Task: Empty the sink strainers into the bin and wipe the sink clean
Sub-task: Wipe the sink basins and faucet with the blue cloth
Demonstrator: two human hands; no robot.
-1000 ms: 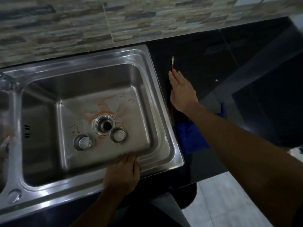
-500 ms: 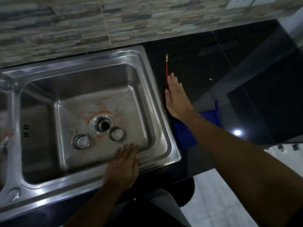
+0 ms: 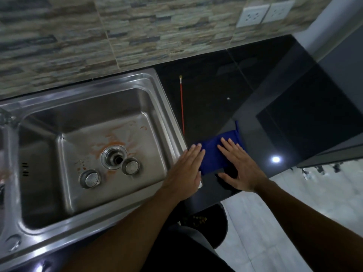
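Note:
A steel sink (image 3: 169, 122) has orange stains around its open drain (image 3: 115, 157). Two round strainers lie on the basin floor: one (image 3: 130, 166) right beside the drain, the other (image 3: 90, 178) to its left. A folded blue cloth (image 3: 214, 152) lies on the black counter right of the sink. My left hand (image 3: 186, 169) rests flat over the sink's right rim, fingertips at the cloth's left edge. My right hand (image 3: 239, 165) lies flat, fingers spread, on the cloth's right part. Neither hand grips anything.
A thin red stick (image 3: 182, 107) lies on the black counter (image 3: 212, 91) beyond the cloth. A second basin (image 3: 3, 173) shows at the far left. Wall sockets (image 3: 265, 13) sit on the tiled wall. A dark bin (image 3: 206, 220) stands on the floor below the counter edge.
My left hand moved from the sink's front edge to its right rim. My right hand drew back from the red stick onto the blue cloth. The camera view shifted right.

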